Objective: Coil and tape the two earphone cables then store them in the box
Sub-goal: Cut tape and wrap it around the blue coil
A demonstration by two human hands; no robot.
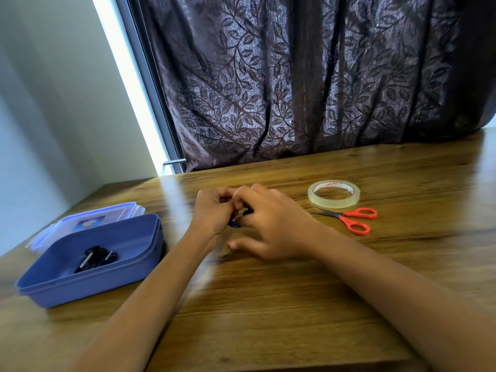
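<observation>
earphone cable number two is bunched between left hand and right hand, low over the bench – both grips curled on it; first coil lies in the box – taping seems underway, boxing comes next

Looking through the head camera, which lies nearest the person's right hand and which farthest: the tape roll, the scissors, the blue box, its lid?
1. Tape roll and scissors, both just right of the right hand; too close to call.
2. Blue box, to the left, beyond the left hand.
3. Lid, behind the box, far left.
</observation>
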